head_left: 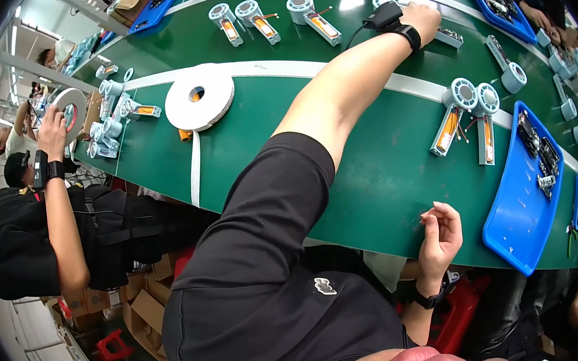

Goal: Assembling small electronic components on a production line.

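Observation:
My left hand (423, 20) reaches far across the green bench, its fingers curled down over a handheld fan. The round light-blue head (383, 1) of a fan shows on one side of my wrist, and a silver handle tray (450, 37) sticks out on the other. Whether they belong to one fan is hidden. Close to the bench's front edge, my right hand (441, 236) is raised with fingers bent toward the thumb; what lies between them is too small to name. Two opened fans (462, 95) with orange batteries and thin wires lie between my hands.
Three more opened fans (257, 22) lie at the far side. A big white tape roll (199, 98) rests on the left, its strip hanging to the edge. A blue tray (518, 216) holds black parts at right. On the left, a co-worker (58, 198) holds a smaller roll.

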A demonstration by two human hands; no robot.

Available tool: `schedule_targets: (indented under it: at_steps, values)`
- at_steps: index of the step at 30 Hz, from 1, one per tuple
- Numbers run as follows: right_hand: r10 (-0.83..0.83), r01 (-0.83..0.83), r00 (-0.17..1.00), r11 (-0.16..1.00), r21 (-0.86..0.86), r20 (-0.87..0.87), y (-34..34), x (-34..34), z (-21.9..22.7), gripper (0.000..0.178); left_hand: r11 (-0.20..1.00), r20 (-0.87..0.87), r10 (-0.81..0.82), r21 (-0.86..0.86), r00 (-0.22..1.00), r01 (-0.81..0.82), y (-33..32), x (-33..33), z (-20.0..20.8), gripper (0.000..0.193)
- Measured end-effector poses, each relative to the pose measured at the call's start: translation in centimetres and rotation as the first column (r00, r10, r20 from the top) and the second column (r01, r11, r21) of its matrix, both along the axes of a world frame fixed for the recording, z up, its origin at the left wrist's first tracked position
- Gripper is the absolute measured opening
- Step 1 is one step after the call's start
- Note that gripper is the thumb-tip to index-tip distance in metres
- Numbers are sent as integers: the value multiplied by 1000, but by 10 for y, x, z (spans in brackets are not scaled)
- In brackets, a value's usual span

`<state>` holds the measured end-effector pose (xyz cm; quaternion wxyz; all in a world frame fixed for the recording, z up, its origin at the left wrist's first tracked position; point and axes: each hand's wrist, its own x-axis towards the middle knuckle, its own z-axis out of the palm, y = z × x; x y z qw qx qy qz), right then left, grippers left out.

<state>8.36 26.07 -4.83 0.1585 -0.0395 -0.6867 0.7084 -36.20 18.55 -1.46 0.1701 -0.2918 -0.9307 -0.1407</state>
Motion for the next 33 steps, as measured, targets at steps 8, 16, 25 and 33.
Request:
schedule_targets:
  at_steps: [8, 16, 25, 33]
  values:
    - [112, -113, 993, 993, 19, 36, -2, -8, 12, 10, 952, 103, 303, -82, 948, -295, -62, 13, 26, 86]
    - [96, -96, 995, 995, 16, -2, 0, -6, 12, 9, 919, 353, 387, -217, 852, -328, -75, 39, 66, 88]
    - [119, -119, 993, 992, 49, 8, 0, -1, 8, 9, 744, 388, 653, -172, 650, -645, -128, -11, 24, 89]
    - [83, -82, 996, 996, 33, -45, -1, -3, 6, 9, 934, 354, 339, -241, 872, -265, -103, 50, 49, 89]
